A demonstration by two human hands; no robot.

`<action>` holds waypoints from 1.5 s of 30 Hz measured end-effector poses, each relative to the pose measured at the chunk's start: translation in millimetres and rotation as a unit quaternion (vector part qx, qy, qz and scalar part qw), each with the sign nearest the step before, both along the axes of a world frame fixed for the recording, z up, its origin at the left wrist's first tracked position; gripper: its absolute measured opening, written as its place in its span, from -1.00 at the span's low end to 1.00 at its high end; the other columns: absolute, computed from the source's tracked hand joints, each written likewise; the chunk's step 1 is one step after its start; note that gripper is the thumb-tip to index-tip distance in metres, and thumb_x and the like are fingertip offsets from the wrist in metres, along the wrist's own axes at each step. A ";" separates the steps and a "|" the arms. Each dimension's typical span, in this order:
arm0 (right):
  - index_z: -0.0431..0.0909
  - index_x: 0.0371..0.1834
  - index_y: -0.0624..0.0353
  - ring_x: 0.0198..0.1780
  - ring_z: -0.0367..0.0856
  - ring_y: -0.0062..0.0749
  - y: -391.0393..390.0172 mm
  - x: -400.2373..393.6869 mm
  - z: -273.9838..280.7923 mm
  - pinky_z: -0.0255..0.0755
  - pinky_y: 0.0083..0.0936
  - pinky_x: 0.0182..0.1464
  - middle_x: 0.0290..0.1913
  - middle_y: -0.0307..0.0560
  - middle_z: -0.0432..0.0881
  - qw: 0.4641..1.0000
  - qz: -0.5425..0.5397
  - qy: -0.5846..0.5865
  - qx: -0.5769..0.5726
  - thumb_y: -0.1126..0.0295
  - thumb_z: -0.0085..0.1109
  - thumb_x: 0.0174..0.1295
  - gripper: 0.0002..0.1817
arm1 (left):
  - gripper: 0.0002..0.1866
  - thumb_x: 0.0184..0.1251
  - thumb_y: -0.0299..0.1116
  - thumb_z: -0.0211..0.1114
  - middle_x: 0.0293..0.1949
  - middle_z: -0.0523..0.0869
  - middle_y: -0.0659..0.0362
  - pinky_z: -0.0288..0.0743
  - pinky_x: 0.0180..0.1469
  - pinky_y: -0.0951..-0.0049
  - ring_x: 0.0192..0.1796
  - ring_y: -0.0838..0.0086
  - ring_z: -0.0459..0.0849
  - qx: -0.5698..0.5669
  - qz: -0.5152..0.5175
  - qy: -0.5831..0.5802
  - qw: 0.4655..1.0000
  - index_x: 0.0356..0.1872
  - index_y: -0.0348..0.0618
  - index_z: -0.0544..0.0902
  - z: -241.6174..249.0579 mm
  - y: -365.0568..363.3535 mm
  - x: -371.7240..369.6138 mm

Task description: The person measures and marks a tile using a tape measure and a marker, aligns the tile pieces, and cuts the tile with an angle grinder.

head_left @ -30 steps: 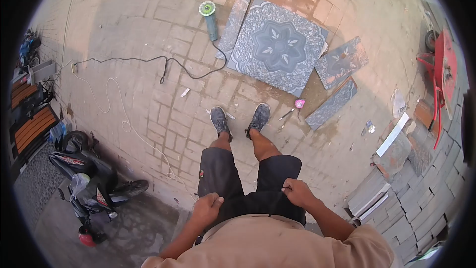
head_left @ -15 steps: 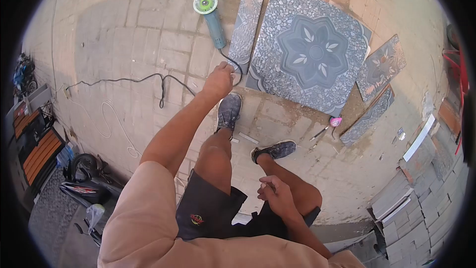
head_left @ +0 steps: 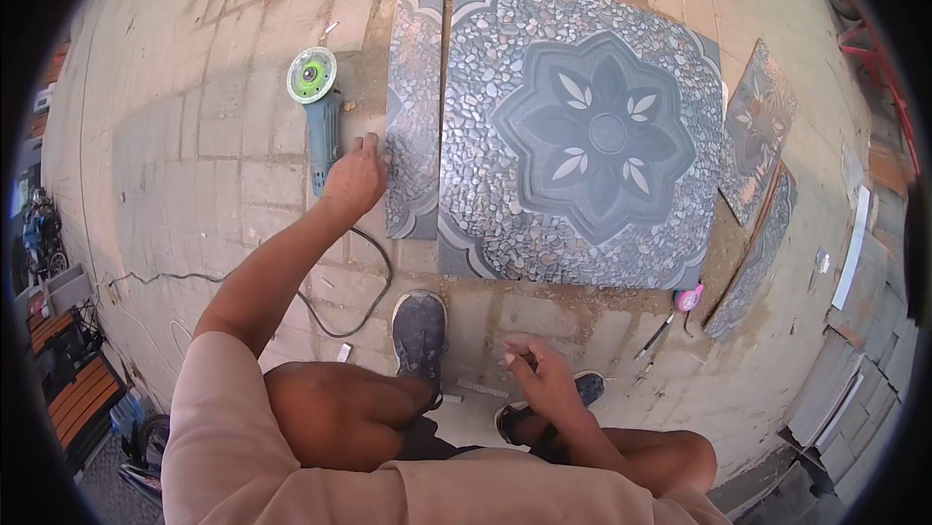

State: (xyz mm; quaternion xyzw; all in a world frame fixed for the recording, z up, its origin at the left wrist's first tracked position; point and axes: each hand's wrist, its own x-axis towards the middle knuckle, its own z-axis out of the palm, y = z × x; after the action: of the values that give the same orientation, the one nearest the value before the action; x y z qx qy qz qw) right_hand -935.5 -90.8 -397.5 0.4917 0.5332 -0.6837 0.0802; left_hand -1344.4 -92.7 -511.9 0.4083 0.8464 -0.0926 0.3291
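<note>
Beside the lower end of a teal angle grinder [head_left: 323,132] is my left hand [head_left: 357,175], fingers drawn together, close to the left edge of a narrow cut tile strip [head_left: 415,117]. Whether it touches the strip or holds anything I cannot make out. The grinder lies with its green and silver disc up. A large square pebble-patterned tile [head_left: 607,134] with a flower centre lies right of the strip. My right hand [head_left: 539,370] hangs in front of my body below this tile, its fingers curled; anything between them is too small to tell.
A pink tape measure [head_left: 688,298] and a pen-like tool [head_left: 654,338] lie at the big tile's lower right corner. Two cut tile pieces [head_left: 759,122] lie further right. A black cord [head_left: 386,277] loops near my left shoe [head_left: 420,331]. Stacked tiles stand at far right.
The view has shifted and I am lower and nearer the tiles. My left hand has moved from the strip's lower end up beside the grinder. My right hand remains curled near my body.
</note>
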 end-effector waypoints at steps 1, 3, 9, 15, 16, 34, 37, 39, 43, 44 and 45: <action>0.63 0.14 0.33 -0.01 0.76 0.01 10.8 -3.0 -0.9 0.60 -0.27 0.10 0.00 0.27 0.74 1.000 0.017 -0.008 0.007 0.39 0.23 0.41 -0.68 | -0.50 0.57 -0.12 0.14 0.16 0.59 -0.24 0.45 0.36 0.02 0.29 -0.07 0.58 0.093 -0.001 0.044 0.995 0.23 -0.39 0.45 -12.7 13.7 -4.0; 0.62 0.15 0.36 -0.06 0.76 -0.13 27.2 2.6 -17.9 0.60 -0.30 0.03 -0.05 0.20 0.76 0.993 0.059 -0.019 0.098 0.41 0.24 0.42 -0.68 | -0.33 0.53 0.04 0.20 0.25 0.51 -0.30 0.46 0.37 0.03 0.31 -0.17 0.54 0.193 0.005 0.095 0.977 0.32 -0.41 0.36 -21.4 47.3 -12.2; 0.61 0.16 0.37 -0.12 0.75 -0.27 28.8 -0.8 -15.7 0.61 -0.34 -0.04 -0.12 0.13 0.77 0.969 0.053 -0.047 0.236 0.46 0.27 0.40 -0.68 | 0.03 0.25 0.32 0.42 0.36 0.44 -0.20 0.45 0.35 -0.12 0.45 -0.09 0.40 0.139 0.104 0.139 0.975 0.46 -0.32 0.27 -19.5 99.1 10.2; 0.63 0.14 0.33 -0.12 0.75 -0.13 -2.8 25.2 -32.7 0.60 -0.28 -0.03 -0.13 0.17 0.76 0.977 0.043 -0.053 0.204 0.44 0.27 0.39 -0.69 | 0.18 0.04 0.36 0.52 0.43 0.31 -0.24 0.38 0.34 -0.30 0.48 -0.10 0.32 0.154 0.189 0.089 0.966 0.50 -0.26 0.22 -33.8 94.6 5.2; 0.65 0.11 0.30 -0.13 0.76 0.02 -6.5 30.1 -31.1 0.60 -0.20 -0.03 -0.13 0.22 0.76 0.978 0.046 -0.064 0.195 0.41 0.27 0.37 -0.70 | 0.21 -0.01 0.34 0.56 0.41 0.32 -0.25 0.37 0.35 -0.29 0.48 -0.11 0.32 0.169 0.203 0.087 0.960 0.50 -0.27 0.21 -36.7 93.9 4.0; 0.64 0.07 0.35 -0.16 0.76 0.03 -12.8 21.5 -7.6 0.59 -0.18 -0.03 -0.18 0.19 0.77 0.969 0.087 -0.027 0.230 0.40 0.24 0.38 -0.71 | 0.22 -0.19 0.17 0.63 0.36 0.24 -0.45 0.21 0.51 -0.04 0.44 -0.24 0.21 0.229 0.196 0.074 0.951 0.29 -0.77 0.33 20.9 32.2 9.0; 0.63 0.07 0.37 -0.18 0.77 -0.18 -21.4 15.4 -15.4 0.60 -0.24 -0.08 -0.25 0.11 0.76 0.982 0.042 -0.003 0.182 0.35 0.25 0.41 -0.69 | 0.23 -0.20 0.19 0.62 0.34 0.27 -0.47 0.19 0.53 -0.02 0.42 -0.26 0.24 0.226 0.215 0.070 0.948 0.28 -0.77 0.35 49.2 37.6 18.5; 0.61 0.11 0.35 -0.19 0.77 -0.25 -25.7 5.0 -24.7 0.63 -0.30 -0.09 -0.20 0.04 0.75 0.993 0.006 0.021 0.119 0.34 0.25 0.44 -0.69 | 0.22 -0.16 0.27 0.59 0.33 0.38 -0.47 0.29 0.50 0.02 0.41 -0.26 0.36 0.210 0.226 0.068 0.949 0.29 -0.73 0.41 68.7 50.2 29.0; 0.56 0.16 0.35 -0.16 0.77 -0.28 -23.9 -36.9 -0.2 0.67 -0.34 -0.12 -0.12 0.01 0.68 0.978 -0.162 0.062 -0.117 0.23 0.28 0.48 -0.60 | 0.11 -0.01 0.40 0.44 0.43 0.50 -0.32 0.36 0.47 0.10 0.51 -0.16 0.40 0.131 0.109 0.019 0.985 0.31 -0.51 0.58 123.0 96.3 45.8; 0.56 0.16 0.35 -0.16 0.77 -0.28 -23.2 -45.1 -1.1 0.67 -0.34 -0.12 -0.12 0.01 0.68 0.978 -0.161 0.066 -0.116 0.23 0.28 0.48 -0.60 | 0.11 -0.01 0.40 0.44 0.43 0.50 -0.32 0.36 0.47 0.10 0.51 -0.16 0.40 0.134 0.109 0.023 0.985 0.31 -0.51 0.58 150.5 100.3 58.0; 0.54 0.15 0.31 -0.09 0.76 -0.22 -21.5 -53.0 -7.3 0.68 -0.31 -0.06 -0.07 0.03 0.66 0.965 -0.193 0.110 -0.137 0.22 0.29 0.48 -0.61 | 0.10 0.01 0.41 0.41 0.43 0.51 -0.30 0.33 0.49 0.06 0.53 -0.16 0.38 0.125 0.090 -0.026 0.988 0.31 -0.48 0.60 178.9 102.6 70.7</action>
State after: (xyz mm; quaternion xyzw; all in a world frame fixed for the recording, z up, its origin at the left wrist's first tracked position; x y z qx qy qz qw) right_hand -988.6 -112.3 -404.8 0.4913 0.3350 -0.8027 -0.0459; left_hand -1273.7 9.8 -333.0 0.3707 0.8758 0.0549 0.3041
